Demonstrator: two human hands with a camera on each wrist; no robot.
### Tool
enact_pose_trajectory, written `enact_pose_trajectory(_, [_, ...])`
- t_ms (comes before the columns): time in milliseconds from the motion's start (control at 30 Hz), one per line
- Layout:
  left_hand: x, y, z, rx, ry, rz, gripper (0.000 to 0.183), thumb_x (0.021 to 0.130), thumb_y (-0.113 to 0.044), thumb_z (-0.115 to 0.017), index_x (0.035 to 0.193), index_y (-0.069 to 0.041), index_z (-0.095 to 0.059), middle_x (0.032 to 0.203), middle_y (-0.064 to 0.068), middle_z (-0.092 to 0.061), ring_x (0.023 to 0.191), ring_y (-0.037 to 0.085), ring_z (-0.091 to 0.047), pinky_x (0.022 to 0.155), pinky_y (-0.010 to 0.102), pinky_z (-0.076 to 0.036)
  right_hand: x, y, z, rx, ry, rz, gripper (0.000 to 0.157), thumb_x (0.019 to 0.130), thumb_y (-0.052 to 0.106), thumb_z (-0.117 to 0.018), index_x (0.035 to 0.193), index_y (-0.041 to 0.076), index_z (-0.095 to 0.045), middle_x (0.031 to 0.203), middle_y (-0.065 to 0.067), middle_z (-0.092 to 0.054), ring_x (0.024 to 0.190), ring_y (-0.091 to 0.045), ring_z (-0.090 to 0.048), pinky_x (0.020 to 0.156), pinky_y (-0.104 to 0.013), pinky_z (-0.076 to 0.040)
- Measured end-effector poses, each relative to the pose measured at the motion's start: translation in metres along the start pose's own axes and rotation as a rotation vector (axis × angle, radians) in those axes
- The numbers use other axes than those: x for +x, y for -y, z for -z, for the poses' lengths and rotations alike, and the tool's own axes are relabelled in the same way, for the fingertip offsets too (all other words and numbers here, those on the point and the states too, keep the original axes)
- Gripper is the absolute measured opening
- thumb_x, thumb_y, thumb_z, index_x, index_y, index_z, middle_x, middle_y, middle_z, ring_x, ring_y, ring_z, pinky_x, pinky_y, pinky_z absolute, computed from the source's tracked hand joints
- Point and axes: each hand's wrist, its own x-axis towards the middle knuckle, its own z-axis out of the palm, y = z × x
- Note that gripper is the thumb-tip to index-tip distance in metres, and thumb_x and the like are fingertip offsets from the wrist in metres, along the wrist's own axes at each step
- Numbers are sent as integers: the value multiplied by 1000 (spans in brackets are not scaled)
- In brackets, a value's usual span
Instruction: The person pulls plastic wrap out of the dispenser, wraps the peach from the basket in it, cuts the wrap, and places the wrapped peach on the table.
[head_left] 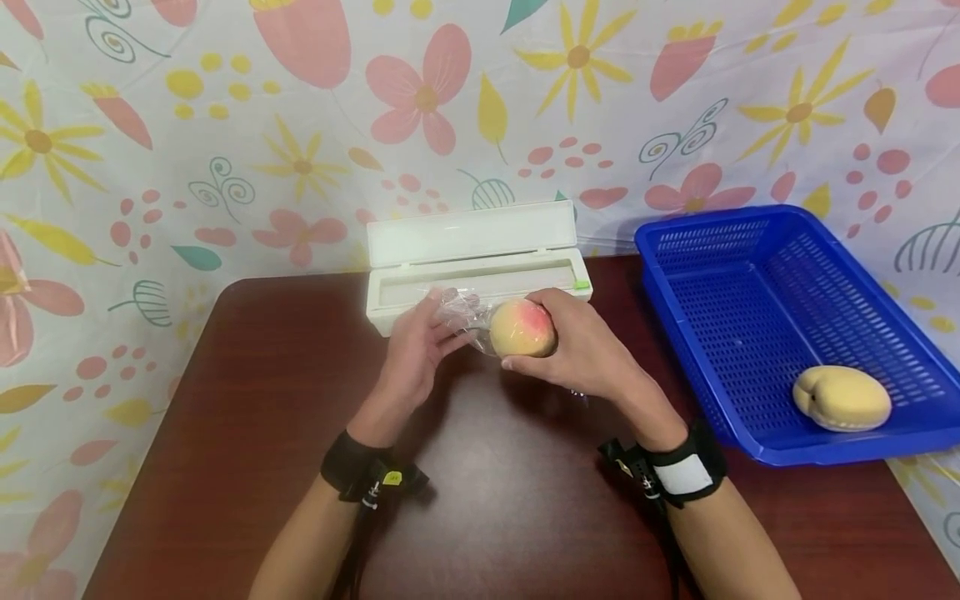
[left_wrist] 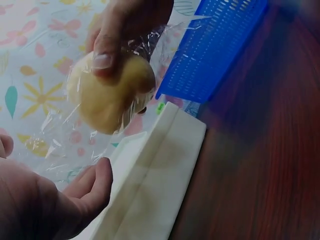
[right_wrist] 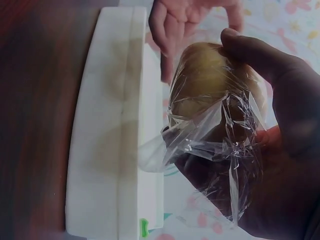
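Observation:
A yellow-and-pink peach is wrapped in clear cling film and held above the table, in front of a white box. My right hand grips it from the right, with the thumb on the near side. Loose film trails over the right palm and fingers in the right wrist view. Close to the peach's left side, my left hand has its fingers spread loosely beside a flap of the film. In the left wrist view, the left fingers are apart from the peach, below it.
The long white box stands with its lid raised against the flowered backdrop, a small green piece at its right end. At the right, a blue basket holds a yellow peach-like fruit. Under everything is a dark brown table.

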Motion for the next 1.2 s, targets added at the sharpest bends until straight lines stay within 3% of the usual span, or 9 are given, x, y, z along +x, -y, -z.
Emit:
enact_pose_trajectory(433, [1,10,2,158,44,-185,36,104,-13,-46,136,2,-52,123,17,-63,112,27,-60,89,35,-51,0,1,-1,1,29,24,74,65,55,-82,118,10,-56,103,5,-58,89,-11,-54,75,-31,-49])
enact_pose_trajectory(733, [3,14,6,226,-23,-255,36,105,-15,-42,129,9,-55,118,17,-66,103,26,-64,85,39,-53,0,1,-3,-3,49,7,75,66,57,-81,120,11,-54,103,6,-57,88,-10,-54,74,-31,-49])
enact_pose_trajectory(800, [3,15,7,302,-39,-287,36,105,-16,-42,130,6,-56,118,14,-67,100,23,-66,83,38,-54,0,1,-3,-6,47,7,75,66,57,-81,120,11,-54,103,6,-57,88,-10,-54,74,-31,-49])
enact_pose_trajectory(867, [4,16,9,445,-64,-341,35,105,-16,-43,131,1,-58,117,7,-68,98,15,-65,82,31,-54,0,1,-3,-8,44,6,75,66,57,-80,119,11,-54,102,6,-57,88,-10,-54,74,-31,-49])
enact_pose_trajectory(900, [3,16,10,527,-79,-370,35,105,-17,-43,132,-1,-58,117,3,-69,89,12,-65,76,27,-55,0,1,-3,-9,44,6,75,66,57,-80,119,11,-54,102,6,-57,88,-10,-54,74,-31,-49])
enact_pose_trajectory(967, [3,15,11,694,-109,-433,34,105,-16,-44,133,-7,-60,117,-6,-68,87,6,-60,74,24,-51,0,1,-3,-10,44,7,75,66,57,-80,119,11,-55,102,5,-57,88,-10,-54,74,-31,-49])
enact_pose_trajectory(1033, [2,14,11,825,-139,-476,33,104,-16,-44,132,-12,-62,120,-12,-66,71,6,-52,63,24,-44,0,1,-2,-9,47,5,74,66,57,-80,119,11,-55,103,6,-57,89,-10,-54,75,-31,-49])
enact_pose_trajectory(1200, [0,12,9,945,-120,-506,37,105,-18,-42,138,-24,-56,128,-15,-60,45,12,-32,43,27,-35,0,1,-2,-1,58,0,75,66,56,-81,121,12,-54,104,6,-56,89,-10,-53,75,-31,-49])
